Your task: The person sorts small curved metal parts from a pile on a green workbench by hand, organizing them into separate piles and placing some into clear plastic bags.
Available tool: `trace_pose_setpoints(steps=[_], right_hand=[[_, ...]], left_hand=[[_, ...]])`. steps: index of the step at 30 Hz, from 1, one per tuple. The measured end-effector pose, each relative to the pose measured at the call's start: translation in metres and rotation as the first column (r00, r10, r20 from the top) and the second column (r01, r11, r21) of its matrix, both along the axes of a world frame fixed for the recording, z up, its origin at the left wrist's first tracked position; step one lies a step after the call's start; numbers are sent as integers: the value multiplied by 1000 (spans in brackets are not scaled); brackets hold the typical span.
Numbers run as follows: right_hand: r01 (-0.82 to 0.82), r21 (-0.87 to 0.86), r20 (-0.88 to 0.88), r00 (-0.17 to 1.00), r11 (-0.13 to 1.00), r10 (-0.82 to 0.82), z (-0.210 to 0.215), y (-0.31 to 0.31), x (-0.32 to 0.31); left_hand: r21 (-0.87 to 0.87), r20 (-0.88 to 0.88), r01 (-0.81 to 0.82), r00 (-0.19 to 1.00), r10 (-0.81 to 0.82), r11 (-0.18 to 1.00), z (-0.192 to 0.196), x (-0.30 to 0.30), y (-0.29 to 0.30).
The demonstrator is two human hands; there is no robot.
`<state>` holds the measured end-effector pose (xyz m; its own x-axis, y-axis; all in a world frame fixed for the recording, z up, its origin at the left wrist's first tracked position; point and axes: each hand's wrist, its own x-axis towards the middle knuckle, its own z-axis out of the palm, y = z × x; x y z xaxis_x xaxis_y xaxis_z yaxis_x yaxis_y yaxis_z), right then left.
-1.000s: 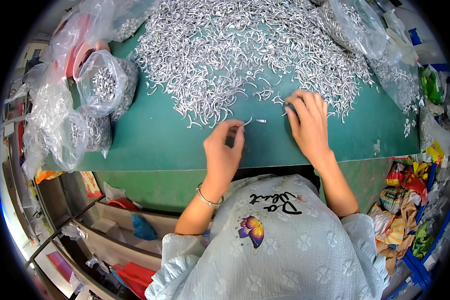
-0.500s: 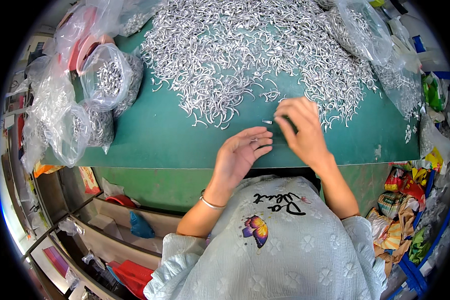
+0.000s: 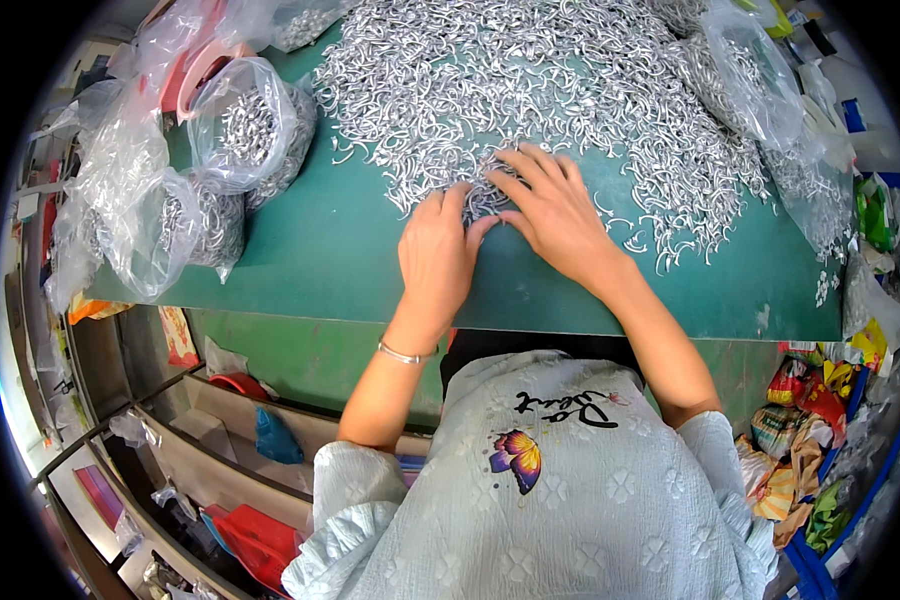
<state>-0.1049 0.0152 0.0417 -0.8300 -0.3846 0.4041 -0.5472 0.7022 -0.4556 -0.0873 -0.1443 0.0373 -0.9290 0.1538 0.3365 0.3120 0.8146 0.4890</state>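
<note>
A big heap of small curved silver metal pieces [image 3: 530, 80] covers the far half of a green table [image 3: 300, 270]. My left hand [image 3: 435, 255] lies palm down at the heap's near edge, fingertips on the pieces. My right hand [image 3: 555, 215] rests just to its right, fingers spread over a small clump of the same pieces [image 3: 485, 195] between the two hands. Neither hand visibly grips a piece; what lies under the palms is hidden. A thin bracelet sits on my left wrist.
Clear plastic bags [image 3: 245, 125] filled with the same metal pieces stand at the table's left, another bag [image 3: 750, 70] at the far right. Shelves with bags and red items [image 3: 245, 530] lie below left; coloured packets [image 3: 810, 420] pile at the right.
Both hands have moved forward from the bare green surface onto the near edge of the heap. My fingers, pinched a second ago, are now spread flat over the pieces.
</note>
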Motion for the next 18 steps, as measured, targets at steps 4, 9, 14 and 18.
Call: trace_pose_setpoints(steps=[4, 9, 14, 18], right_hand=[[-122, 84, 115, 987, 989, 112, -5, 37, 13], [36, 107, 114, 992, 994, -48, 14, 68, 29], [200, -7, 84, 976, 980, -199, 21, 53, 29], [123, -4, 42, 992, 992, -123, 17, 16, 14]], left_hand=[[-48, 204, 64, 977, -53, 997, 7, 10, -12], [153, 322, 78, 939, -124, 985, 17, 25, -20], [192, 245, -8, 969, -40, 981, 9, 30, -16], [122, 158, 4, 987, -23, 993, 5, 38, -11]])
